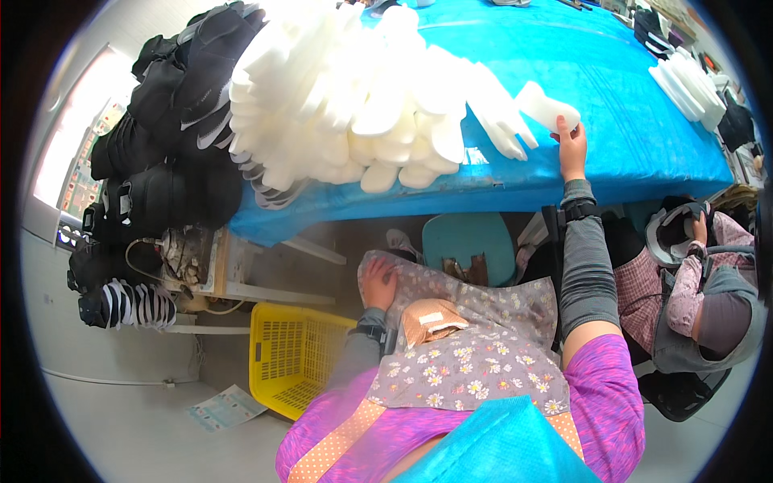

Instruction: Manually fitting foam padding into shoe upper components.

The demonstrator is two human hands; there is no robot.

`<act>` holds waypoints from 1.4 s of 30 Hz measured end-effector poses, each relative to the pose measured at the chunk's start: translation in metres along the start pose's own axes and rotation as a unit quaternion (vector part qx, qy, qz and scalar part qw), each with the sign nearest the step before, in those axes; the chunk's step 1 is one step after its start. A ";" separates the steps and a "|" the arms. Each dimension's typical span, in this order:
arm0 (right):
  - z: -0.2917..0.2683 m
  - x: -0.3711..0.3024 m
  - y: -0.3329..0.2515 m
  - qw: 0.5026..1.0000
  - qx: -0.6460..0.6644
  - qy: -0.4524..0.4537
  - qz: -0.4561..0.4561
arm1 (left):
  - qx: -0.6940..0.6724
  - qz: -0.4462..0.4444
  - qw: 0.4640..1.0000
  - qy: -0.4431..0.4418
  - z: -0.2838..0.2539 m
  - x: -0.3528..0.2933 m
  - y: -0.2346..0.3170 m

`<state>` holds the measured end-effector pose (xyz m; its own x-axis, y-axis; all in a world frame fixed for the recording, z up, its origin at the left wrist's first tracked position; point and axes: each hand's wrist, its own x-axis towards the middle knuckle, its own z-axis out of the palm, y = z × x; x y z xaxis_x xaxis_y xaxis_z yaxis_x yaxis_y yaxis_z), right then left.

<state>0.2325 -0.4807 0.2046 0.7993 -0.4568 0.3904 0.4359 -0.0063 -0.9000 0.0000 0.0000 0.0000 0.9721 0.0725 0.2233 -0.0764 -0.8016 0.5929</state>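
Insoles (pixel 322 97) on the table (pixel 628 129); shoe uppers (pixel 181 92) left of them; basket (pixel 264 354) left of the left hand (pixel 378 285).

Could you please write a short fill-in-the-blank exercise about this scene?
The person's ____ hand holds a white, insole-shaped piece.
The other hand touches a grey cloth apron printed with white ____.
A yellow perforated plastic basket stands to the person's ____.
The large, shiny tabletop sheet is coloured ____.

Missing words: right; flowers; left; blue.

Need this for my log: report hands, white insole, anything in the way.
Right hand holding white insole at blue table. Left hand on apron. More insoles close at left, none on top of it.
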 end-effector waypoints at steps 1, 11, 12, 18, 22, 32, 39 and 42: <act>-0.001 0.004 -0.002 1.000 -0.004 0.002 -0.001 | -0.004 0.002 1.000 0.004 0.003 0.004 0.004; -0.001 -0.004 0.004 1.000 -0.012 0.003 0.012 | 0.016 0.000 1.000 0.001 -0.014 -0.004 0.010; -0.001 -0.002 0.003 1.000 -0.011 0.003 0.010 | 0.016 0.002 1.000 0.003 -0.011 -0.002 0.011; 0.000 0.002 0.002 1.000 -0.006 0.005 0.003 | 0.009 0.012 1.000 0.020 -0.002 0.000 0.011; 0.000 0.000 0.002 1.000 -0.005 0.004 0.010 | 0.022 0.023 0.999 0.037 -0.004 -0.001 0.012; 0.000 -0.002 0.002 1.000 -0.014 -0.002 0.015 | 0.020 0.025 0.999 0.037 -0.007 -0.002 0.010; 0.002 -0.005 0.001 1.000 0.000 0.008 0.011 | 0.004 0.006 1.000 0.016 -0.008 -0.003 0.010; 0.003 -0.004 0.001 1.000 -0.001 0.005 0.011 | 0.010 0.016 0.999 0.034 -0.007 -0.004 0.009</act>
<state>0.2305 -0.4764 0.2028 0.8042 -0.4658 0.3691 0.4178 0.0015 -0.9085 -0.0059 -0.0028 0.0099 0.9516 0.0874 0.2947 -0.1015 -0.8157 0.5695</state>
